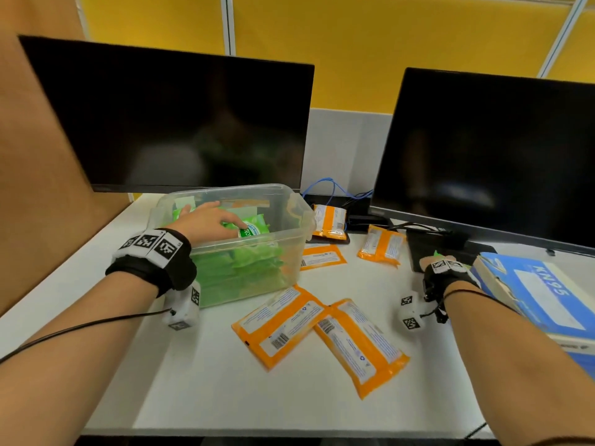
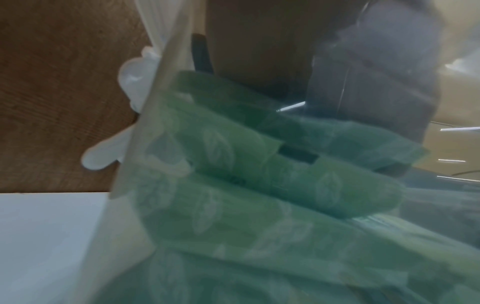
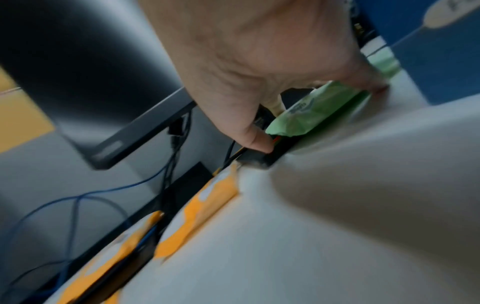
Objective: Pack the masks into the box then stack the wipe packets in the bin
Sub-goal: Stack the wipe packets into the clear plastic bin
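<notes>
Overhead, the left hand (image 1: 206,220) is reaching into the clear bin (image 1: 289,252), fingers lying relaxed on the top green wipe packet (image 1: 254,225). Only the right wrist view is showing the right hand (image 3: 259,61) pinching another green packet (image 3: 317,111) beside the blue mask box (image 1: 541,291). Orange packets (image 1: 280,326) are lying on the white desk (image 1: 209,381) before two dark monitors (image 1: 180,123) and a yellow partition (image 1: 386,33).
</notes>
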